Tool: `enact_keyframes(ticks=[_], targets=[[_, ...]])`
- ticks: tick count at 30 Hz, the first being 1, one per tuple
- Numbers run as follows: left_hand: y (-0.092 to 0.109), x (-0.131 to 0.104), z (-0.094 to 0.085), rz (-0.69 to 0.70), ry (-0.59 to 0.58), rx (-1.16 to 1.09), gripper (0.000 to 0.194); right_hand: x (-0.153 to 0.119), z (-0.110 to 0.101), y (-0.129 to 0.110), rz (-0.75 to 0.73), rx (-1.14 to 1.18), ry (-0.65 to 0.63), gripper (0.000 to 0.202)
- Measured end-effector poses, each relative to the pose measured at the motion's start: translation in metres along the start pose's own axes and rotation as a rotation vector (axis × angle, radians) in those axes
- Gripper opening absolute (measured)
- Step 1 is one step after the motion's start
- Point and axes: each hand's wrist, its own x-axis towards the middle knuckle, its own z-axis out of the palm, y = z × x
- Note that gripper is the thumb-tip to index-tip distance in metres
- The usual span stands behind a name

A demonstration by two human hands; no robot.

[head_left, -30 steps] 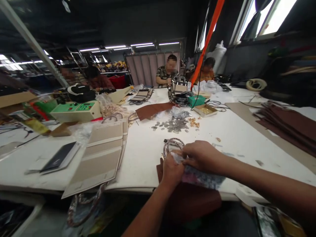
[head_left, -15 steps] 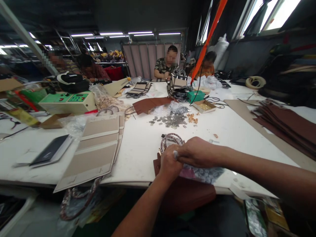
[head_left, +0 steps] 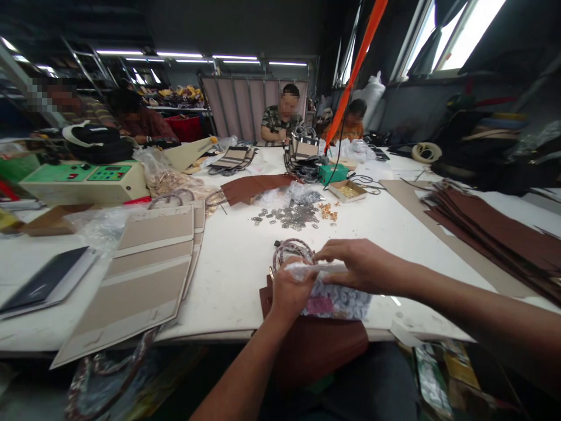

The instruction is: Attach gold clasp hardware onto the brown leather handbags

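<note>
Over brown leather (head_left: 324,348), gripping clear bag (head_left: 344,301) with left hand (head_left: 293,292); touching it with right hand (head_left: 370,266), cannot tell whether clasping.

Here at the bench (head_left: 236,275), the right hand (head_left: 366,266) covers part of the clear bag (head_left: 344,301), whose small pale contents blur beyond naming! The left hand (head_left: 293,291) hides more of it, and hands and bag together block part of the brown piece (head_left: 322,349) underneath. Mid-bench, the metal bits (head_left: 293,216) are too small to make out singly. Over right, the brown sheets (head_left: 499,219) run off the edge; bottom left, the corded loop (head_left: 72,392) is cut off; up top, so is the orange strap (head_left: 356,70)!
</note>
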Motion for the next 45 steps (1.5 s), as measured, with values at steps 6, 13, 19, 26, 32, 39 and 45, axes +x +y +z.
enact_keyframes(ticks=[6,13,19,26,32,39,45], targets=[[0.021,0.001,-0.003,0.190,-0.099,0.020,0.015,-0.009,0.024,0.006,0.123,-0.151,-0.006,0.011],[0.014,0.000,0.000,0.186,-0.162,-0.045,0.011,-0.008,0.010,-0.003,0.058,0.134,-0.016,0.017],[0.007,-0.005,0.007,0.136,-0.125,-0.051,0.011,-0.011,0.016,0.000,0.111,0.341,-0.013,0.017],[0.011,0.001,0.014,-0.081,0.113,0.094,0.016,-0.025,-0.045,-0.028,0.159,0.340,0.356,0.026],[0.042,-0.018,0.007,-0.091,0.130,0.062,0.017,-0.051,0.004,-0.025,0.279,0.086,0.365,0.023],[0.049,-0.051,0.008,0.212,0.024,0.164,0.013,-0.063,0.077,0.010,0.327,0.103,0.701,0.022],[0.048,-0.030,0.009,0.289,-0.142,0.301,0.037,-0.062,0.026,0.028,-0.071,-0.132,0.296,0.010]])
